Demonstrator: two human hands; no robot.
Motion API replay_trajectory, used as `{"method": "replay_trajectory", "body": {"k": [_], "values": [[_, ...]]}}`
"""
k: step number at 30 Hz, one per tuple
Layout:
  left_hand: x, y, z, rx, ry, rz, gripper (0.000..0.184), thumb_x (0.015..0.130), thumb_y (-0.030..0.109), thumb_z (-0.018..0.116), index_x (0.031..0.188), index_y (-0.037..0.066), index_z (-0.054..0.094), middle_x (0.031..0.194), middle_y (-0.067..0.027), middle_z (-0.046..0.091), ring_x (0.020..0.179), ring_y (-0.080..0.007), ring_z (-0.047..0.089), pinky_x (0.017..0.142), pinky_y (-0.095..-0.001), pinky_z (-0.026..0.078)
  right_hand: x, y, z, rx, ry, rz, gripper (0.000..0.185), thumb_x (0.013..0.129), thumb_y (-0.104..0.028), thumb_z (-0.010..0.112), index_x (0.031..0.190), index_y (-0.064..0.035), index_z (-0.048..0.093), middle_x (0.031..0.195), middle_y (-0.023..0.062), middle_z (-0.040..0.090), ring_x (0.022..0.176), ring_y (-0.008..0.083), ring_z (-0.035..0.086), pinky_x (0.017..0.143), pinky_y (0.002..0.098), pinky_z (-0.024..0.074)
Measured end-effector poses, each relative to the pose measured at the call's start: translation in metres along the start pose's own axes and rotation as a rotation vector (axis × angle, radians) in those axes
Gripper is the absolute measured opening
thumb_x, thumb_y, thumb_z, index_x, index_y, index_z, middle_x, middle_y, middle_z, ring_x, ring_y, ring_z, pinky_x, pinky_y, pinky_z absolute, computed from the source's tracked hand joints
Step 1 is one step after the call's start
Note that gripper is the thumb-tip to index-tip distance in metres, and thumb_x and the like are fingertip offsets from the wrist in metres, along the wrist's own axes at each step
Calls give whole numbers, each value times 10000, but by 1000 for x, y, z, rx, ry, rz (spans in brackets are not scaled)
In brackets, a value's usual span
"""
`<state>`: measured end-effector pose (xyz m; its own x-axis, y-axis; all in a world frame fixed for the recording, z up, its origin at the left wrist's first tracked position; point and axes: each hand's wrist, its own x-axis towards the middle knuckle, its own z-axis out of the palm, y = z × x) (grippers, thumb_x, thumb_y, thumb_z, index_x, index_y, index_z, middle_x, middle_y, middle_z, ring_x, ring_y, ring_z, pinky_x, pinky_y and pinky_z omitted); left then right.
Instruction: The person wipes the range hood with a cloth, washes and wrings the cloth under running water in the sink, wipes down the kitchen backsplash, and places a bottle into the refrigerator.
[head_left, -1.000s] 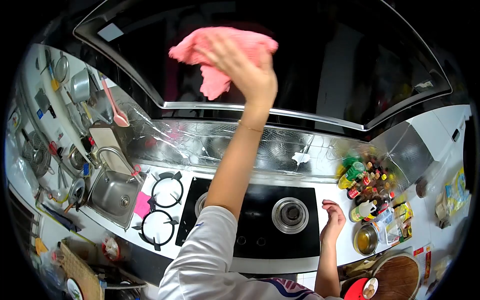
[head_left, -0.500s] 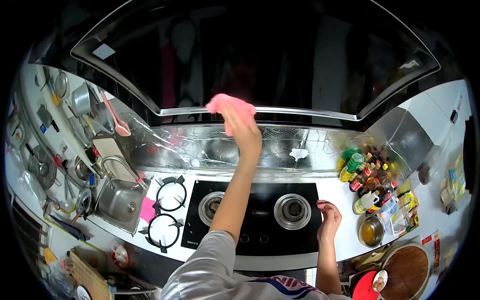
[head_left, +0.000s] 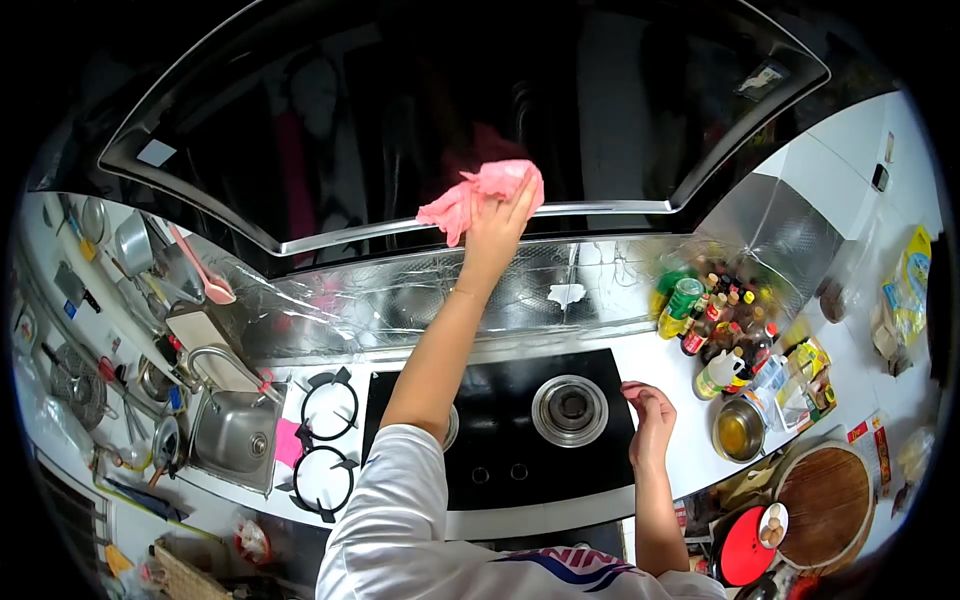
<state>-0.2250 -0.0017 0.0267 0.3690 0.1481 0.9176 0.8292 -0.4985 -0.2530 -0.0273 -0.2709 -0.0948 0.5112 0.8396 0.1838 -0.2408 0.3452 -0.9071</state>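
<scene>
Pink cloth under left hand at hood's edge

The left hand (head_left: 497, 222) holds the cloth (head_left: 488, 190) against the hood's lower trim (head_left: 610, 208). The right hand (head_left: 652, 418) (well below the cloth) is loosely curled by the stove's (head_left: 590, 476) right edge.

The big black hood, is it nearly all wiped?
Done: the metal rings are off the stove. In hand: the left hand has a pink cloth at the hood's lower edge. Probably left: more wiping, then rings back on. I can't tell how much is wiped.
</scene>
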Motion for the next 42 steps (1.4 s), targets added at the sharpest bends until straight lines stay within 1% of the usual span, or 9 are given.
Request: {"method": "replay_trajectory", "body": {"k": [8, 10, 12, 16, 23, 28, 34, 40, 42], "values": [[-61, -21, -46, -136, -109, -50, 557, 774, 68, 583, 1312, 32, 447, 1209, -116, 533, 1126, -295, 471, 1027, -468, 308, -16, -1, -6, -38, 11, 36, 240, 842, -78, 431, 804, 53, 629, 907, 154, 659, 865, 207, 613, 852, 296, 459], [-67, -42, -53, -136, 145, -238, 475, 824, 117, 557, 1263, -29, 451, 1250, -160, 499, 1196, -350, 430, 1075, -475, 236, -13, -2, -7, -48, 15, 39, 239, 841, -79, 433, 806, 52, 629, 903, 152, 659, 863, 207, 613, 852, 298, 460], [-47, -56, -54, -293, 419, -691, 510, 901, 116, 458, 1345, -86, 308, 1412, -272, 301, 1343, -415, 233, 1114, -475, 145, -10, -3, -9, -53, 10, 63, 223, 862, -54, 448, 817, 57, 636, 948, 155, 656, 894, 206, 608, 875, 310, 453], [-3, -37, -30, -299, 664, -774, 580, 920, 120, 418, 1410, -79, 178, 1508, -249, 92, 1410, -373, 51, 1142, -446, 73, -6, -4, 2, -56, -7, 43, 224, 863, -57, 451, 817, 56, 638, 943, 154, 658, 895, 200, 607, 871, 304, 455], [-26, 27, -19, -599, 236, -521, 555, 911, 120, 423, 1391, -90, 241, 1463, -260, 238, 1372, -388, 206, 1126, -441, 137, -5, -5, 18, -13, -41, 125, 223, 856, -71, 461, 789, 53, 634, 930, 155, 654, 862, 194, 606, 834, 291, 465], [13, -38, -112, -472, 710, -443, 596, 910, 185, 469, 1393, -85, 249, 1464, -254, 244, 1371, -380, 216, 1119, -448, 141, 19, -16, 37, 39, -103, 89, 213, 859, -64, 458, 808, 49, 631, 959, 160, 647, 883, 195, 597, 842, 290, 460], [92, -110, -131, -42, 778, -380, 745, 838, 345, 587, 1447, 72, 257, 1527, -161, 159, 1403, -407, 61, 1088, -578, 7, 44, -32, 65, 106, -166, -30, 211, 866, -63, 454, 833, 48, 630, 947, 148, 646, 899, 196, 593, 848, 289, 459], [15, -85, -44, -114, 201, -103, 669, 754, 241, 671, 1375, 177, 431, 1375, -124, 455, 1248, -418, 360, 1074, -600, 123, 39, -17, 79, 112, -154, 41, 227, 869, -85, 450, 832, 44, 634, 946, 138, 648, 896, 193, 599, 824, 290, 472], [2, -80, -34, -70, 150, 53, 674, 750, 245, 680, 1373, 172, 430, 1283, -64, 552, 1099, -323, 521, 1060, -627, 108, 35, -11, 84, 143, -134, 85, 228, 869, -87, 451, 832, 44, 633, 944, 138, 647, 891, 196, 600, 824, 292, 473]]}}
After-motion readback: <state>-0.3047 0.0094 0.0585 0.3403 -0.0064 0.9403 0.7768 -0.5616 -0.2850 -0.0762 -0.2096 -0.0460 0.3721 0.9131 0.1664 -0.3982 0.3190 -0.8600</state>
